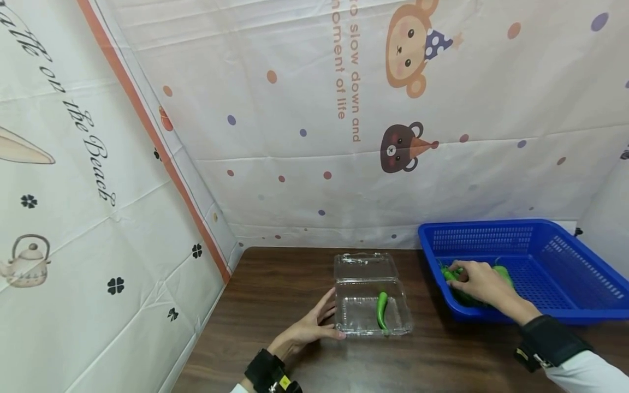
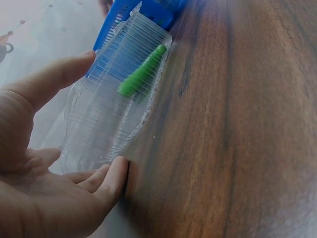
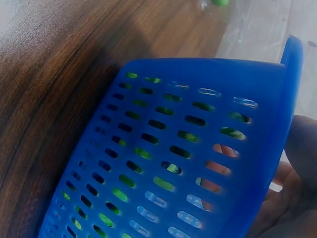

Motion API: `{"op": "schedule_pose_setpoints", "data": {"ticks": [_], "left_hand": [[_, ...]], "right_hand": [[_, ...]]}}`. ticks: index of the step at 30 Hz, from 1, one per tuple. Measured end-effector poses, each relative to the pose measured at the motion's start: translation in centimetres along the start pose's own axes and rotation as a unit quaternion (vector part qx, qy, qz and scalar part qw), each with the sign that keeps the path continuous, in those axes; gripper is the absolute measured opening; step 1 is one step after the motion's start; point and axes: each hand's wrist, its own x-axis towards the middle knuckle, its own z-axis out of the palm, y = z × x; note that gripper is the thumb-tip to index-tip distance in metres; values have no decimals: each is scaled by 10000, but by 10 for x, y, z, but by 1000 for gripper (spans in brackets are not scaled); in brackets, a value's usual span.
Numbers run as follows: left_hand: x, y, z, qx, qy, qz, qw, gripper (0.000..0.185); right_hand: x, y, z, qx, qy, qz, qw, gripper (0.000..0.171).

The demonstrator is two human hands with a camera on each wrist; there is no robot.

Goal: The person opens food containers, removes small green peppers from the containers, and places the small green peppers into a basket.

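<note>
A clear plastic clamshell box (image 1: 350,314) lies on the table with its lid folded back. One green chili pepper (image 1: 381,310) is inside it. My left hand (image 1: 313,326) rests against the box's left side, thumb at the near corner and fingers spread along the edge. My right hand (image 1: 484,281) reaches into the blue plastic basket (image 1: 550,314), fingers bent down among several green peppers (image 1: 503,273) at its left end. In the right wrist view the perforated basket wall (image 3: 198,74) hides most of the fingers, so I cannot tell whether they grip a pepper.
The brown wooden table (image 1: 275,289) carries the box at its middle and the basket on the right. White printed cloth (image 1: 295,185) hangs behind the table, and another white cloth (image 1: 142,262) stands along the left side.
</note>
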Motion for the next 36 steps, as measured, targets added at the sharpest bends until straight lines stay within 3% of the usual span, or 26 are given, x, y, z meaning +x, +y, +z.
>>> {"op": "schedule_pose_setpoints", "data": {"ticks": [6,13,19,24,30,36], "left_hand": [[1,-1,-1,-30,8,10,10000,111],[1,-2,0,-13,-31,-18,10000,109],[1,-1,-1,-14,-70,-21,10000,109],[0,0,-2,-33,-34,-27,10000,109],[1,0,0,-98,15,9,10000,110],[1,-2,0,-126,54,-8,9999,109]], "right_hand": [[-1,-2,-1,-69,86,-26,9999,26],[-1,-11,-3,-186,593,-111,9980,23],[12,-44,-8,-325,1298,-538,9895,17],[27,-82,5,-335,1653,-908,9815,15],[45,-121,35,-170,1341,-1321,9820,27],[52,-145,59,37,396,-1553,9871,24]]}}
